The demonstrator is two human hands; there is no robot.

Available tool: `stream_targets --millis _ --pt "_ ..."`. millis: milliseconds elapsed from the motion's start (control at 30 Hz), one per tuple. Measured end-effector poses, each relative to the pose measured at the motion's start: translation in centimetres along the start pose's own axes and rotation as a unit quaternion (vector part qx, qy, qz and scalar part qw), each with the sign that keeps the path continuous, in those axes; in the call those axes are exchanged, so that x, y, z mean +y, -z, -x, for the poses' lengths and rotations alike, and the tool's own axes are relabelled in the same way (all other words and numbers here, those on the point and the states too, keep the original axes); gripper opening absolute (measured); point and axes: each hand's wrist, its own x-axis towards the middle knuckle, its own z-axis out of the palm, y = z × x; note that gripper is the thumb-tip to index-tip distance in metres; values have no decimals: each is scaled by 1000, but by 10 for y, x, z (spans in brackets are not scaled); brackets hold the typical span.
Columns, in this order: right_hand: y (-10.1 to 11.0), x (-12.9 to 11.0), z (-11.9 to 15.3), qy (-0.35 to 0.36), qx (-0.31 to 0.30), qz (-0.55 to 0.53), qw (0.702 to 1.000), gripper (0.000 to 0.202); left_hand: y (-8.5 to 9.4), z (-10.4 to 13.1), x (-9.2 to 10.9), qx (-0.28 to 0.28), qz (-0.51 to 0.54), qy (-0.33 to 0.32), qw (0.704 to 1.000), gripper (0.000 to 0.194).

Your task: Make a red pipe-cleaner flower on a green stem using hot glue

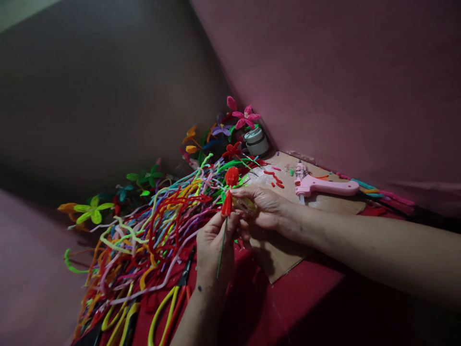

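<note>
In the head view, a red pipe-cleaner flower [226,204] with a thin green stem is held upright between my hands. It has a round fuzzy top and longer red petals below. My left hand [215,242] is closed, its thumb and fingers pinching the flower's lower part where the stem hangs down. My right hand [271,207] is closed too, fingertips at the narrow neck under the round top. A yellowish, see-through roll of tape [247,206] sits within the right hand's fingers. The far fingers of both hands are partly hidden.
A heap of coloured pipe cleaners [158,221] covers the left side. Scissors [169,307] and yellow-handled pliers [122,317] lie nearest me. The pink glue gun [324,186] rests on cardboard [284,262]. Finished flowers [246,117] and a grey-white jar [256,141] stand by the walls.
</note>
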Motion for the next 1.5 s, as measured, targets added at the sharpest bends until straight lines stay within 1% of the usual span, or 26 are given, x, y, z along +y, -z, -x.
stream_targets --millis 200,367,433,467,533,567,633,700,767,833,867,900,933,967,1000,1067,1100,1133,1167,1233,1300,1400,1500 --pt "2 1 0 -17 -34 14 999 14 0 2 1 31 -19 -3 999 17" --pt "2 3 0 -19 -48 -6 999 14 7 4 -2 52 -119 -67 989 11" --pt "1 2 0 -3 -33 -7 999 14 12 2 0 45 -157 -78 983 10" --pt "1 2 0 11 -19 -7 1000 15 15 0 2 34 -172 -74 982 9" --pt "0 -1 0 42 4 -6 999 15 22 -5 8 9 -203 -47 978 7" --pt "0 -2 0 52 11 -2 999 14 26 -7 12 1 -211 -17 977 9" --pt "0 -3 1 63 21 19 998 12 30 -11 19 53 -198 -15 979 15" --pt "0 -2 2 69 32 58 995 9 31 -11 24 86 -177 -26 980 24" --pt "-1 1 4 96 42 108 989 8 28 -9 26 78 -178 -31 980 30" --pt "-3 5 6 130 36 151 979 11 22 -6 25 49 -223 -32 973 33" --pt "-3 7 8 144 27 164 975 10 19 -4 23 36 -265 -34 963 33" --pt "-4 8 9 154 14 171 973 9 16 -3 20 33 -317 -49 946 32" --pt "-4 10 10 159 1 173 972 7 15 -3 17 39 -379 -75 922 31" --pt "-4 11 10 164 -10 171 971 4 14 -3 13 55 -445 -112 887 28" --pt "-4 12 10 169 -16 168 971 2 14 -3 10 70 -508 -150 845 27" --pt "-3 13 10 174 -15 163 971 2 17 -5 3 84 -603 -210 765 26" --pt "-3 13 9 174 -13 162 971 3 18 -5 1 84 -632 -231 735 26" --pt "-3 13 9 174 -12 161 972 4 20 -6 -1 83 -652 -245 713 26" --pt "-4 13 9 174 -12 160 972 4 21 -6 -2 80 -665 -254 698 26" --pt "-4 12 9 177 -17 159 971 4 22 -6 -2 84 -680 -258 681 26" --pt "-5 11 10 182 -14 161 970 3 21 -6 -2 109 -684 -252 676 27" --pt "-6 11 10 193 9 170 966 3 17 -4 -1 137 -670 -265 680 29" --pt "-6 11 11 189 22 184 964 4 13 -2 2 131 -655 -279 690 27"
